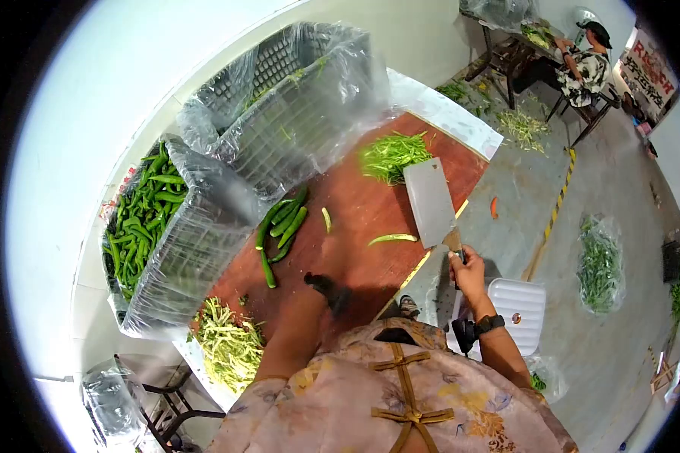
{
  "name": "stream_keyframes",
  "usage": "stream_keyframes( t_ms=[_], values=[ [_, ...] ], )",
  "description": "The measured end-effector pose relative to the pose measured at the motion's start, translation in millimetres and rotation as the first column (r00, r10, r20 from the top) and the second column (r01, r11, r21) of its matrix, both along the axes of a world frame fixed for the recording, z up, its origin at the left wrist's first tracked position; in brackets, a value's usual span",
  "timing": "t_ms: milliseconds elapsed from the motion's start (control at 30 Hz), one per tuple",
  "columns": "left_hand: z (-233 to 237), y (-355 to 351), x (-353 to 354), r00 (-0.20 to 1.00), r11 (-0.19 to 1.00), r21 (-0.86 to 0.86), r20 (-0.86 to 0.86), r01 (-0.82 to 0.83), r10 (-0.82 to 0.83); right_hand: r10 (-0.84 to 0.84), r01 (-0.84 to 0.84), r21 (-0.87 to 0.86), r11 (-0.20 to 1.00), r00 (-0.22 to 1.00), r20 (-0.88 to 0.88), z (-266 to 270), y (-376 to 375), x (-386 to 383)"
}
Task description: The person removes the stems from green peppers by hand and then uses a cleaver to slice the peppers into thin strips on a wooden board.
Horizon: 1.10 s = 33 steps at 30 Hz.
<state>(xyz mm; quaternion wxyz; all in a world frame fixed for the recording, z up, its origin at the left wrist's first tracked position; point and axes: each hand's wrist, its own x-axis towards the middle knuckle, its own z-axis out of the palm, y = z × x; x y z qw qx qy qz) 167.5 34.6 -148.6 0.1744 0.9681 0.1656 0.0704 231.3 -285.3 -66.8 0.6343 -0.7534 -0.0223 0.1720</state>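
My right hand (470,273) is closed around the handle of a cleaver (431,198). The broad blade points away from me over the right edge of the red-brown board (355,279). My left hand (335,260) is smeared by motion above the board, so its fingers cannot be made out. Just beyond it lies a pale green pepper piece (326,220). A longer cut pepper strip (392,238) rests left of the cleaver's handle end. Several whole green peppers (283,220) lie left of my left hand. Shredded green pepper (391,157) is heaped by the blade's far end.
A plastic-lined crate (147,219) of green peppers stands left, with another lined crate (302,98) behind. Pale pepper scraps (230,349) pile at the near left. A white stool (517,302) is at my right. A seated person (585,72) works far right; a bag of greens (600,264) lies on the floor.
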Motion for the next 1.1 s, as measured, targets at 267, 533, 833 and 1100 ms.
stream_keyframes(
  t_ms=[267,533,833,1100],
  values=[
    [60,-59,16,0.921,0.953,0.09,0.243,0.29,-0.303,0.098,-0.084,-0.124,0.989,0.989,0.11,-37,-9,-7],
    [61,-56,-10,0.999,0.993,-0.119,-0.022,0.026,-0.029,0.091,-0.07,-0.133,0.989,0.983,0.159,-38,6,-3],
    [62,-29,-35,0.93,0.634,-0.708,-0.086,-0.309,0.357,0.336,-0.187,-0.323,0.928,0.794,0.507,8,51,-9],
    [73,-23,-40,0.922,0.775,-0.534,-0.022,-0.338,0.387,0.681,-0.172,-0.749,0.64,0.579,0.449,60,17,-24]
  ],
)
